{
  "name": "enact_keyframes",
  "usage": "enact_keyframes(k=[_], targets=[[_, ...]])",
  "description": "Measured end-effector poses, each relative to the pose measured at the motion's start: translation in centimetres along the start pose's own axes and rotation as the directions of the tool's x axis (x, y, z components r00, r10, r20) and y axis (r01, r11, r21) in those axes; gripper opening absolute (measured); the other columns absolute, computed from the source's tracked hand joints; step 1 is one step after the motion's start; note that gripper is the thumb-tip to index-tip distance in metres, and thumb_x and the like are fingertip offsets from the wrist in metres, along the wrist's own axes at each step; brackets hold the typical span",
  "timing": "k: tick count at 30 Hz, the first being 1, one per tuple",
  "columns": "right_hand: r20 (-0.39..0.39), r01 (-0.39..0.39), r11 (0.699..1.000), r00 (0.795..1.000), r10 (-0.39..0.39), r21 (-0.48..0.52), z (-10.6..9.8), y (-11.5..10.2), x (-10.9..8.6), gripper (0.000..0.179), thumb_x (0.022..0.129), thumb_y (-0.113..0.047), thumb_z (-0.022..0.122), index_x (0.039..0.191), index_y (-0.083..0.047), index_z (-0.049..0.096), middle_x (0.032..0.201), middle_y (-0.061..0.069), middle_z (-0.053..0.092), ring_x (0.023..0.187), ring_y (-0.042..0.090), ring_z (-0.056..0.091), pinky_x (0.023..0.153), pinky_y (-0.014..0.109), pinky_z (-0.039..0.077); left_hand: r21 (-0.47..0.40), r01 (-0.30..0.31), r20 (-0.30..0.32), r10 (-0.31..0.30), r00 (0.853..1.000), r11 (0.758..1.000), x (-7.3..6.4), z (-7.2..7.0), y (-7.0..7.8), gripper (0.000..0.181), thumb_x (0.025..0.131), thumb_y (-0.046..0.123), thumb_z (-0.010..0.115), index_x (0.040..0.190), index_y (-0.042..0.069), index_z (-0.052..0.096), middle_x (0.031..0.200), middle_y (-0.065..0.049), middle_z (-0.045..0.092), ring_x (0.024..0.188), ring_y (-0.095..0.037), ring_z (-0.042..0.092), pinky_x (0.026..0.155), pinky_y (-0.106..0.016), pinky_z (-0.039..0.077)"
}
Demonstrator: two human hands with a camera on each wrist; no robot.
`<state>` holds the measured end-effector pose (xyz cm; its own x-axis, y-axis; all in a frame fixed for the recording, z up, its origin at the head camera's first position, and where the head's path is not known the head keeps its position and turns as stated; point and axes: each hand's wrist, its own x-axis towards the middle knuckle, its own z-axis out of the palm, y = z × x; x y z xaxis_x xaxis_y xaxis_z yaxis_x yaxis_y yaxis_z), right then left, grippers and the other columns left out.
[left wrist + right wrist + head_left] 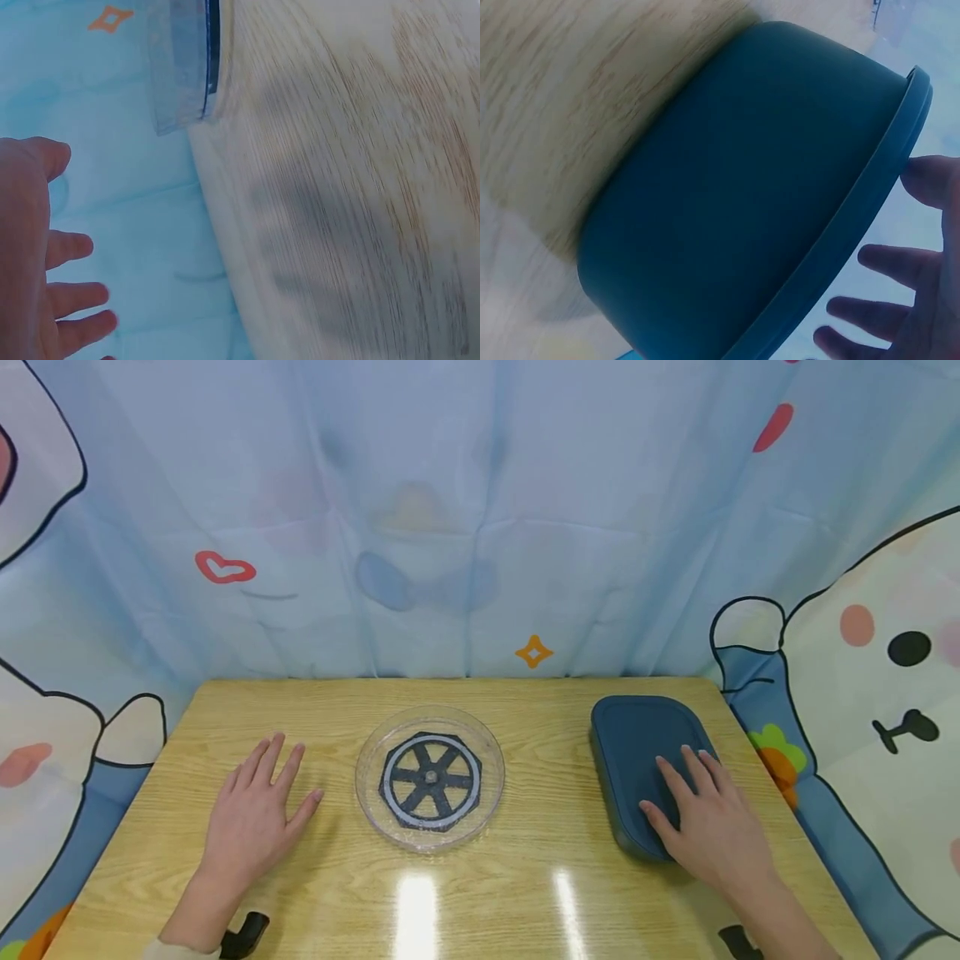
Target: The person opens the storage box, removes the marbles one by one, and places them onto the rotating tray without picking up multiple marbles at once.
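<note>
A dark blue lidded box [645, 760], oblong with rounded corners, stands at the right of the table. My right hand [716, 835] is over its near right part, fingers spread and loosely straight. In the right wrist view the thumb [928, 180] is close to the lid's rim [840, 225]; whether it touches cannot be told. My left hand [251, 818] is raised over the left of the table, fingers extended, holding nothing. Nearest to it is a round clear plastic dish [370, 814] with a dark, six-spoked, wheel-like piece [431, 781] showing in it.
Both hands are over a wood-grain table [525, 893]. A light blue curtain [465, 527] with cartoon prints hangs along its back edge and past both sides. Dark straps [246, 935] show at the wrists.
</note>
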<state>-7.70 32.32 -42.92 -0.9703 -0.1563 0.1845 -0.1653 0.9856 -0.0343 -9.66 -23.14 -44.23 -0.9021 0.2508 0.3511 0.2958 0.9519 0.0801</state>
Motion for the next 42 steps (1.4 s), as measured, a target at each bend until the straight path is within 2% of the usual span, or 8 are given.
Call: enact_keyframes(k=[2, 5, 9, 12, 16, 24, 30, 42], targets=[[0.008, 0.009, 0.999, 1.000, -0.009, 0.031, 0.1, -0.2, -0.1, 0.068, 0.093, -0.047, 0.066, 0.142, -0.002, 0.052, 0.147, 0.032, 0.039, 0.135, 0.051, 0.031, 0.104, 0.069, 0.030, -0.020, 0.016, 0.022, -0.016, 1.000, 1.000, 0.1, 0.0, 0.2, 0.066, 0.096, 0.047, 0.060, 0.145, 0.003, 0.051, 0.147, -0.025, 0.044, 0.132, -0.043, 0.044, 0.098, -0.059, 0.043], [0.016, 0.042, 0.995, 0.999, -0.043, 0.088, 0.4, -0.7, -0.4, 0.068, 0.094, -0.048, 0.065, 0.142, -0.002, 0.053, 0.146, 0.029, 0.042, 0.135, 0.049, 0.033, 0.102, 0.067, 0.033, -0.087, 0.089, 0.099, -0.080, 0.992, 0.992, 0.1, 0.0, 0.6, 0.065, 0.098, 0.047, 0.058, 0.145, 0.004, 0.050, 0.137, -0.024, 0.055, 0.113, -0.044, 0.059, 0.073, -0.052, 0.055], [0.003, 0.114, 0.983, 0.993, -0.116, 0.146, 1.2, -1.4, -0.9, 0.068, 0.093, -0.048, 0.067, 0.142, -0.003, 0.053, 0.147, 0.025, 0.044, 0.137, 0.046, 0.032, 0.102, 0.064, 0.035, -0.205, 0.211, 0.213, -0.167, 0.963, 0.956, 0.3, 0.1, 1.0, 0.065, 0.101, 0.054, 0.049, 0.146, 0.008, 0.049, 0.120, -0.017, 0.067, 0.089, -0.033, 0.070, 0.045, -0.034, 0.047], [-0.004, 0.163, 0.975, 0.986, -0.165, 0.153, 1.9, -2.0, -1.2, 0.070, 0.091, -0.043, 0.071, 0.143, -0.001, 0.052, 0.148, 0.024, 0.044, 0.138, 0.045, 0.033, 0.102, 0.065, 0.035, -0.282, 0.268, 0.267, -0.193, 0.944, 0.921, 0.6, 0.5, 1.1, 0.066, 0.102, 0.057, 0.043, 0.146, 0.009, 0.049, 0.112, -0.010, 0.071, 0.083, -0.022, 0.072, 0.048, -0.031, 0.048], [-0.030, 0.207, 0.971, 0.978, -0.205, 0.118, 2.7, -2.3, -1.6, 0.076, 0.084, -0.035, 0.079, 0.143, 0.004, 0.050, 0.148, 0.022, 0.045, 0.137, 0.043, 0.036, 0.099, 0.069, 0.036, -0.354, 0.309, 0.304, -0.203, 0.931, 0.883, 0.6, 1.1, 1.2, 0.059, 0.104, 0.050, 0.044, 0.146, 0.008, 0.049, 0.110, -0.010, 0.071, 0.082, -0.019, 0.071, 0.059, -0.037, 0.054], [-0.092, 0.248, 0.967, 0.966, -0.242, 0.053, 3.9, -3.0, -1.9, 0.081, 0.078, -0.024, 0.084, 0.145, 0.004, 0.047, 0.150, 0.021, 0.044, 0.141, 0.041, 0.033, 0.098, 0.071, 0.035, -0.467, 0.349, 0.339, -0.200, 0.919, 0.812, 0.5, 2.5, 1.2, 0.050, 0.105, 0.038, 0.049, 0.146, 0.009, 0.048, 0.108, -0.009, 0.071, 0.074, -0.011, 0.068, 0.061, -0.035, 0.051], [-0.124, 0.262, 0.962, 0.960, -0.253, 0.069, 4.1, -3.3, -2.1, 0.080, 0.079, -0.021, 0.083, 0.145, 0.004, 0.047, 0.151, 0.020, 0.043, 0.142, 0.039, 0.033, 0.098, 0.070, 0.036, -0.520, 0.370, 0.362, -0.194, 0.912, 0.770, 0.9, 3.2, 1.8, 0.050, 0.106, 0.036, 0.049, 0.149, 0.011, 0.045, 0.119, -0.013, 0.068, 0.079, -0.012, 0.069, 0.065, -0.035, 0.050], [-0.061, 0.247, 0.969, 0.967, -0.246, 0.018, 3.1, -5.3, -1.5, 0.078, 0.082, -0.021, 0.083, 0.146, 0.004, 0.046, 0.152, 0.019, 0.041, 0.141, 0.040, 0.035, 0.104, 0.065, 0.035, -0.552, 0.386, 0.375, -0.193, 0.907, 0.739, 1.5, 4.0, 2.6, 0.058, 0.105, 0.046, 0.045, 0.153, 0.014, 0.040, 0.131, -0.016, 0.062, 0.085, -0.014, 0.071, 0.066, -0.034, 0.049]])
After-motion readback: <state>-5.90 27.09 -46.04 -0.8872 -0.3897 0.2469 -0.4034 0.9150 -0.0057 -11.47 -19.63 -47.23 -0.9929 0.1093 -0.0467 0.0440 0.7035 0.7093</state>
